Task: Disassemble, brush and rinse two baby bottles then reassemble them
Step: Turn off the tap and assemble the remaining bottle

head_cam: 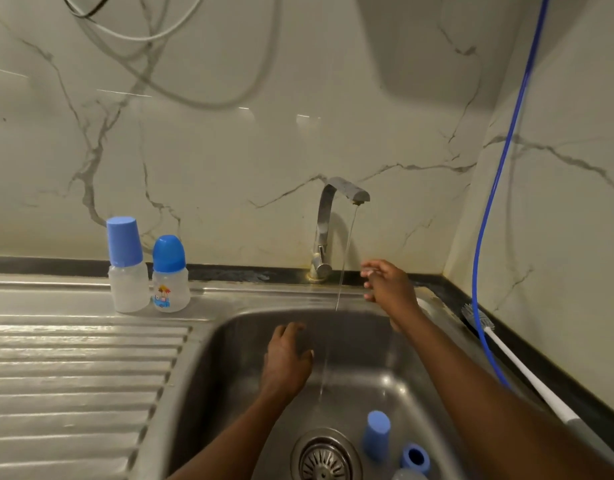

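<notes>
Rinsing is underway: the right hand (pixel 388 282) is pinching a small clear part beside the stream, the left hand (pixel 288 355) hanging spread over the sink (pixel 229 327). Cap (pixel 377 434) and ring (pixel 415 458) are lying near the drain; both bottles (pixel 149 271) are standing capped at the bench's back edge. Next, probably moving the part under the water.

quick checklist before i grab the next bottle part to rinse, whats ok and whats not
1. Water running: ok, a thin stream falls from the tap.
2. Parts within reach: ok, a blue cap and a blue ring lie in the sink near the drain.
3. Left hand free: ok, it looks empty.
4. Right hand free: cannot tell, something small and pale may be at its fingertips.
5. Brush handy: ok, on the counter right of the sink.
6. Two capped bottles on the drainboard: not ok, neither is disassembled.
</notes>
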Motion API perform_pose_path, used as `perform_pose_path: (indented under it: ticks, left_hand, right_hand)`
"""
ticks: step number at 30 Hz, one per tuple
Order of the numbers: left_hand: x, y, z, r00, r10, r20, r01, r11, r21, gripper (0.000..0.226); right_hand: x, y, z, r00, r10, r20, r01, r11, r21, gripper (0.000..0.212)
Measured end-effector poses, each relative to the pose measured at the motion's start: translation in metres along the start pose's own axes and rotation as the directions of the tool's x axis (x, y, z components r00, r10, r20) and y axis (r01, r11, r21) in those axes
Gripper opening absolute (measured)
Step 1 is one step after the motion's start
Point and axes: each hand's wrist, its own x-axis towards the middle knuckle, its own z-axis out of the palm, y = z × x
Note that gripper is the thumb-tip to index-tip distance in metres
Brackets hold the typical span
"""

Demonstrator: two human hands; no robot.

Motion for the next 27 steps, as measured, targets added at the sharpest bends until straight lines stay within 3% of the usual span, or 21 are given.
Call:
perform_pose_path:
  ticks: [7,11,14,18,22,27]
  left_hand:
    - [0.003,-0.002,0.001,0.999,0.015,-0.041,-0.015,1.0,-0.006,0.046]
    - [0.004,-0.003,0.002,0.999,0.025,-0.021,-0.024,0.999,0.032,0.044]
    - [0.007,-0.004,0.002,0.999,0.031,-0.013,-0.03,0.997,0.069,0.041]
    - [0.006,-0.005,0.004,0.999,0.051,-0.011,-0.049,0.993,0.11,0.04]
    - [0.006,-0.004,0.003,0.998,0.057,-0.009,-0.055,0.99,0.133,0.037]
    - [0.004,-0.002,0.001,0.999,0.039,0.002,-0.039,0.992,0.121,0.036]
  right_hand:
    - [0.039,-0.024,0.027,0.972,-0.129,0.195,0.171,0.96,-0.222,0.021]
    - [0.048,-0.032,0.044,0.943,-0.085,0.322,0.182,0.942,-0.284,0.042]
    - [0.052,-0.029,0.051,0.949,-0.095,0.301,0.195,0.926,-0.323,0.045]
    - [0.054,-0.026,0.058,0.961,-0.205,0.184,0.262,0.888,-0.378,0.033]
    - [0.056,-0.017,0.063,0.986,-0.153,0.073,0.168,0.944,-0.285,0.028]
    - [0.054,-0.017,0.052,0.973,-0.162,0.162,0.203,0.936,-0.287,0.024]
